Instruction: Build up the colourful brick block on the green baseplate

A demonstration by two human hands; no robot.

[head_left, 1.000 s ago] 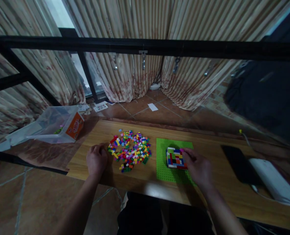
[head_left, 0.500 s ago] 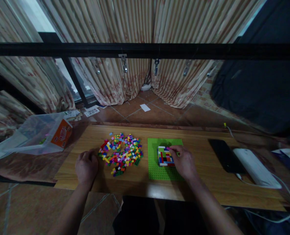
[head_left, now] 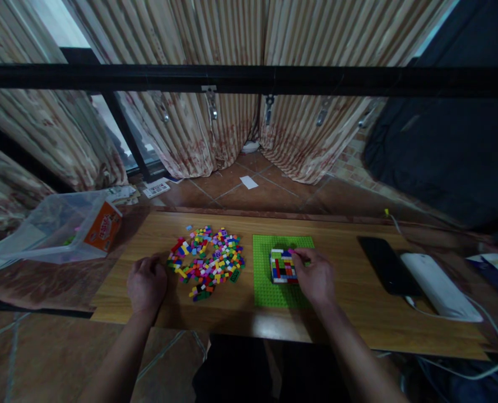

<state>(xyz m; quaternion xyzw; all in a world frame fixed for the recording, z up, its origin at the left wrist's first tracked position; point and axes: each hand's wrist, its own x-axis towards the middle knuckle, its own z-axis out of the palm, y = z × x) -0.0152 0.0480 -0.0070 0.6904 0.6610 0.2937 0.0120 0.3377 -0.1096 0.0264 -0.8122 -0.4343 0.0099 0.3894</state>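
A green baseplate lies on the wooden table, carrying a small multicoloured block of bricks. My right hand rests on the plate at the block's right side, fingers curled and pinching a small pink brick at the block's top right corner. Left of the plate lies a loose pile of several coloured bricks. My left hand sits on the table just left of the pile, fingers curled under, with nothing visible in it.
A clear plastic bin with an orange label lies tipped at the table's left end. A black phone and a white power bank with cable lie to the right. A black bar crosses overhead; curtains hang behind.
The head camera has swung, shifting the scene left and down. My right hand's fingers crept to the block's top right corner. The left hand stayed beside the pile.
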